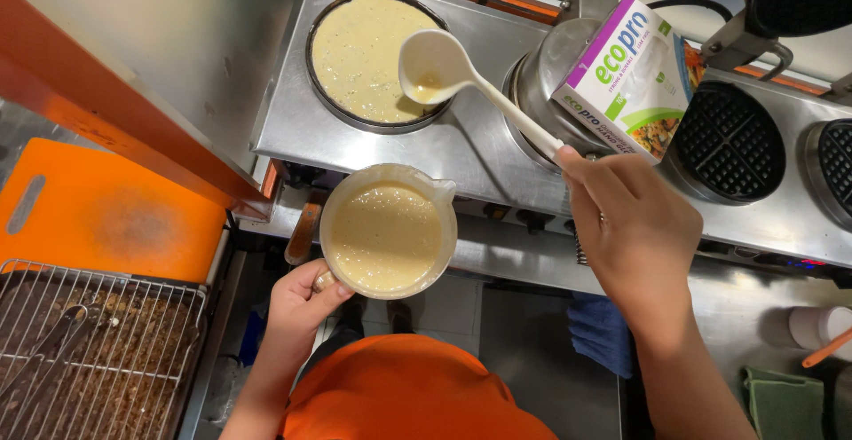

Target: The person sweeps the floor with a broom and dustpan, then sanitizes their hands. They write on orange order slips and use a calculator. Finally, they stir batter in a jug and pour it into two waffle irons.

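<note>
Left hand [302, 302] — fingers wrapped around batter jug [388, 230]. Right hand [635, 227] — fingers pinching white ladle [439, 69] handle, bowl above the batter-filled round griddle [359, 54].

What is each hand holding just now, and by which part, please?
Left hand grips the batter jug by its handle; right hand holds the white ladle by its handle's end.

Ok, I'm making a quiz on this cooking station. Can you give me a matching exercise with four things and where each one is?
Things:
1. jug of batter
2. ladle
3. carton
4. wire rack

Places:
A. in the right hand, over the round griddle plate
B. bottom left, below the orange board
C. in the left hand
D. on a metal lid, beside the waffle iron

Pairs: 1-C, 2-A, 3-D, 4-B
</note>
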